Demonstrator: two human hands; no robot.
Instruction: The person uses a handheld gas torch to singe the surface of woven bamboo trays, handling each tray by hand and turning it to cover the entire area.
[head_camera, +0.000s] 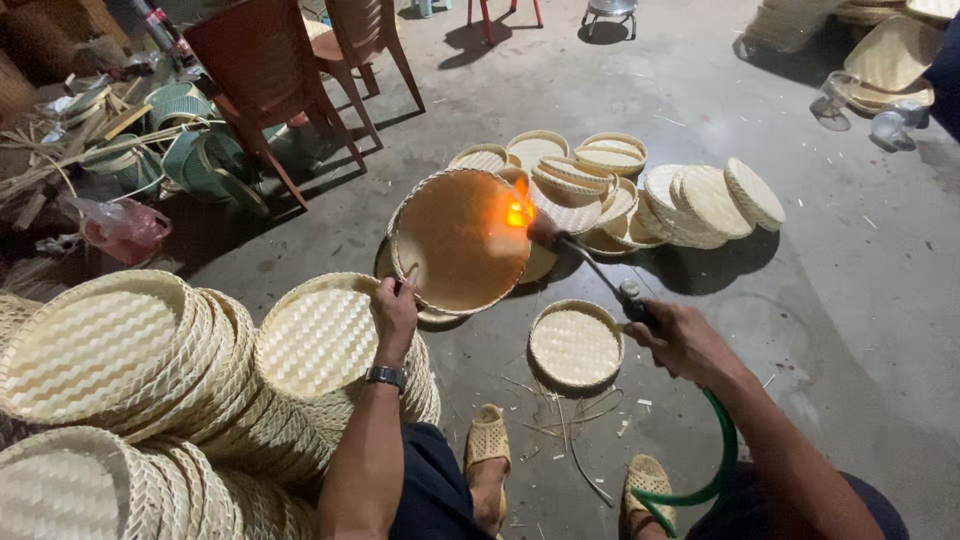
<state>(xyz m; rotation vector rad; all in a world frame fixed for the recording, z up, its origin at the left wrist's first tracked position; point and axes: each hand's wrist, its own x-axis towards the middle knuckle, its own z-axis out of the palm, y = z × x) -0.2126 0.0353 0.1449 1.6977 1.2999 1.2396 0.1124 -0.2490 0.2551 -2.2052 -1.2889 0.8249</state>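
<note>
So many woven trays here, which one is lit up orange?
The round tray tilted up in the left hand. The torch in the right hand flames at its rim; the others lie pale in piles.

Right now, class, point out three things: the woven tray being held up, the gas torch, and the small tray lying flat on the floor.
held woven tray (455, 240), head view, middle of its inner face
gas torch (600, 275), head view, metal tube
small floor tray (575, 345), head view, woven centre

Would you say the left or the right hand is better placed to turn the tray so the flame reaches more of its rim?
Probably the left hand: it already grips the round woven tray by its lower rim. The right hand is occupied holding the torch, whose flame plays on the tray.
</note>
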